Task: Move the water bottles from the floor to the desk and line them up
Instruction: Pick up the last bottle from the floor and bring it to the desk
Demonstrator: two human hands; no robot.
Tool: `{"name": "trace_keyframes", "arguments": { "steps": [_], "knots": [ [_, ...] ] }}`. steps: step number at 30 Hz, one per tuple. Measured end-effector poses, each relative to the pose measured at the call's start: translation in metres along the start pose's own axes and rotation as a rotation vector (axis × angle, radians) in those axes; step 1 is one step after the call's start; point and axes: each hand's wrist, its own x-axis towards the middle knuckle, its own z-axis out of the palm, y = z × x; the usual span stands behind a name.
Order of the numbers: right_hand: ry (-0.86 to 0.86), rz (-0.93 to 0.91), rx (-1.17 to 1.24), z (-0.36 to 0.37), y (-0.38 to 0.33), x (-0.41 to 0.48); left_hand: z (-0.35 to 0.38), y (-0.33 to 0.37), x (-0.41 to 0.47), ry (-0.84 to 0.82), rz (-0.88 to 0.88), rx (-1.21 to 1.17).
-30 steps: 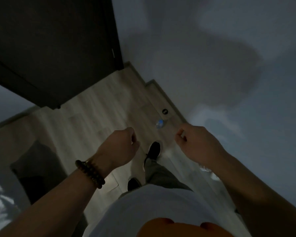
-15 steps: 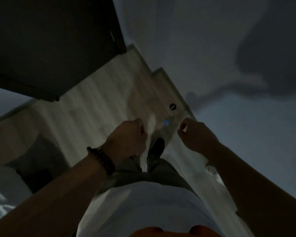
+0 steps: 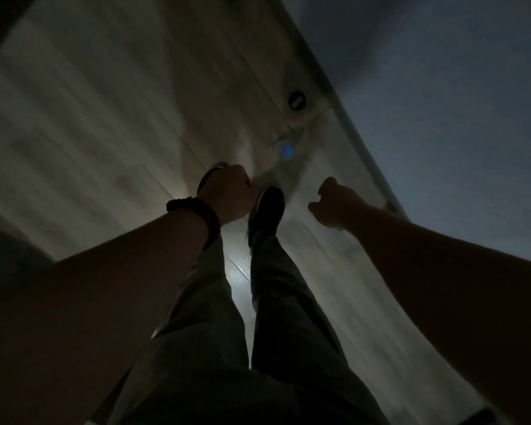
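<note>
A person stood over a pale wood-plank floor [image 3: 89, 118] in a dim room, the view from the head-worn camera smeared by blur. At far left, a grey shape [image 3: 3, 253] lay low at the frame's edge, too dark to identify. The left forearm reached forward with a dark beaded bracelet [image 3: 196, 217] round the wrist. The left hand [image 3: 232, 194], seen from the back, was curled into a fist with nothing visible in it. Just right of it, a black shoe [image 3: 267, 210] pointed forward on the planks, and dark trousers [image 3: 276, 302] filled the lower middle. Ahead of the shoe, a clear water bottle [image 3: 285, 150] with a blue cap sat on the floor, close to the baseboard and apart from both hands. Its body was little more than a pale blur. Beyond it, a small dark round object [image 3: 297, 100] lay on the floor near the baseboard; what it was could not be told. The right hand [image 3: 334, 204], level with the left and apart from it, had its fingers curled in and held nothing. A light baseboard [image 3: 359, 142] ran along the right, with a grey-blue wall [image 3: 442, 118] rising from it.
</note>
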Motion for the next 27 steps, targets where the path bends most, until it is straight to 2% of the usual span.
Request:
{"name": "trace_keyframes", "arguments": {
  "steps": [10,19,27],
  "knots": [
    [0.119,-0.024,0.150,0.067,-0.029,0.153,0.070,-0.091,0.115,-0.185,-0.116,0.129],
    [0.315,-0.079,0.274,0.078,-0.036,0.259,0.097,-0.135,0.183,-0.192,-0.155,0.262],
    [0.312,-0.162,0.205,0.083,-0.035,0.308,0.113,-0.146,0.222,-0.199,-0.162,0.299]
  ]
}}
